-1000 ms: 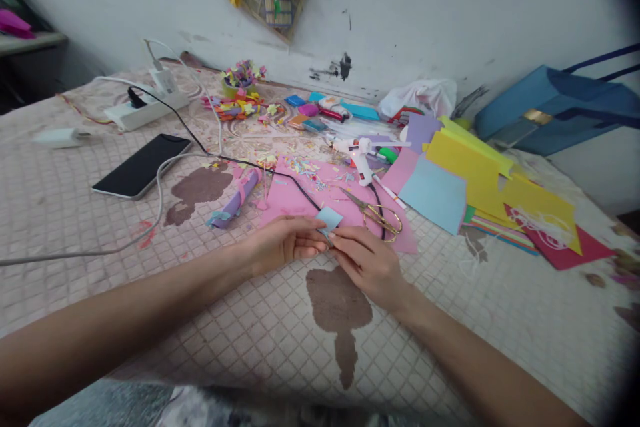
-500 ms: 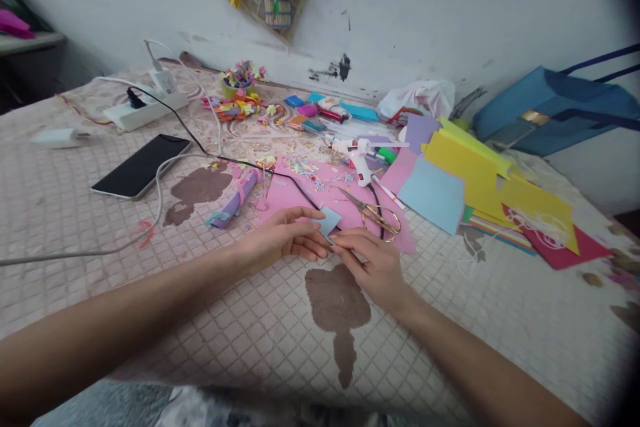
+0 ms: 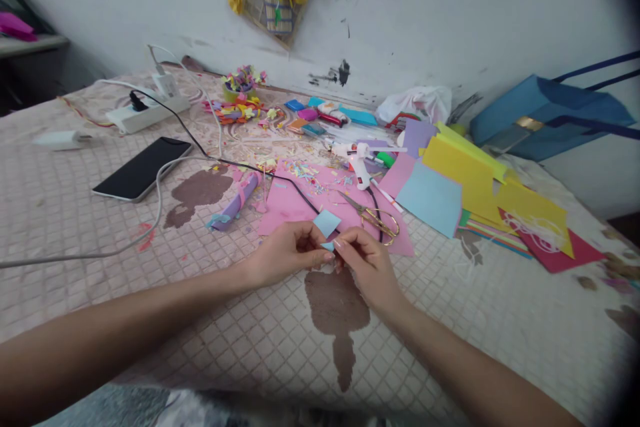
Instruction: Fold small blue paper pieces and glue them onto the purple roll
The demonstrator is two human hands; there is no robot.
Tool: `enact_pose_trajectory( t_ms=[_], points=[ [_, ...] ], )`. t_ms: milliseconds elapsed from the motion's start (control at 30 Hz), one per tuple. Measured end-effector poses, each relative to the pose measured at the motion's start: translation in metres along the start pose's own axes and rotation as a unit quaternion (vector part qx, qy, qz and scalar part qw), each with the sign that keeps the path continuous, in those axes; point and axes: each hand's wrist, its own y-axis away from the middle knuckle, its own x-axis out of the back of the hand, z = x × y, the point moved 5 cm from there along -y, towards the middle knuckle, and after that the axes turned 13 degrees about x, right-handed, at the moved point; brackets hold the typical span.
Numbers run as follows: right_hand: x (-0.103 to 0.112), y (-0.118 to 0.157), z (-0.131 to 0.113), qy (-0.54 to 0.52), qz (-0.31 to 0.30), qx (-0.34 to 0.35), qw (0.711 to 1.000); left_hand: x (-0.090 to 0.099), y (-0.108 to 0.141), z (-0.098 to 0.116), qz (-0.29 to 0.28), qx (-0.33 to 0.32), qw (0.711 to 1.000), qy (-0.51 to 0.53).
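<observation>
A small light-blue paper piece (image 3: 327, 247) is pinched between my left hand (image 3: 293, 247) and my right hand (image 3: 367, 263). Both hands are closed, fingertips almost meeting around it. Just beyond them a light-blue paper square (image 3: 327, 222) lies on a pink sheet (image 3: 280, 203). Gold-handled scissors (image 3: 373, 219) rest on the same sheet, to the right of the square. Behind the scissors stands a white hot glue gun (image 3: 361, 170). A purple paper roll (image 3: 235, 203) tied with pink lies left of the sheet.
On the left are a phone (image 3: 145, 168), a power strip (image 3: 145, 113) and trailing cables. Stacked coloured paper (image 3: 460, 180) and a blue bag (image 3: 545, 117) lie at the right. A small pot of paper flowers (image 3: 240, 88) stands near the wall.
My left hand has curled its fingers from a more outstretched pose into a pinch on the small blue paper. The blue square now shows uncovered beyond the fingers.
</observation>
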Motion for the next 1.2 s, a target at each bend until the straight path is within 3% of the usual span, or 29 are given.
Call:
enact_pose_trajectory(
  t_ms=[133,333,500,800,1033,1200],
  points=[
    [-0.002,0.001,-0.002,-0.002,-0.005,0.003,1.0,0.001,0.002,0.004,0.014,0.008,1.0,-0.015],
    [-0.004,0.0,0.0,-0.057,-0.05,-0.032,0.997,0.0,0.005,0.01,-0.023,0.024,0.999,-0.032],
    [-0.004,-0.001,0.001,-0.03,-0.086,-0.049,0.995,0.0,0.005,0.009,-0.032,0.028,0.998,-0.042],
    [-0.004,0.0,0.002,-0.027,-0.046,-0.041,0.998,0.0,0.001,0.004,-0.023,0.022,0.999,-0.017],
    [-0.004,-0.001,0.005,-0.036,-0.087,-0.072,0.993,0.001,0.003,0.008,-0.035,0.021,0.998,-0.043],
    [-0.001,0.0,0.004,0.009,-0.072,-0.065,0.995,0.0,-0.001,0.0,-0.039,0.038,0.998,-0.023]
  ],
)
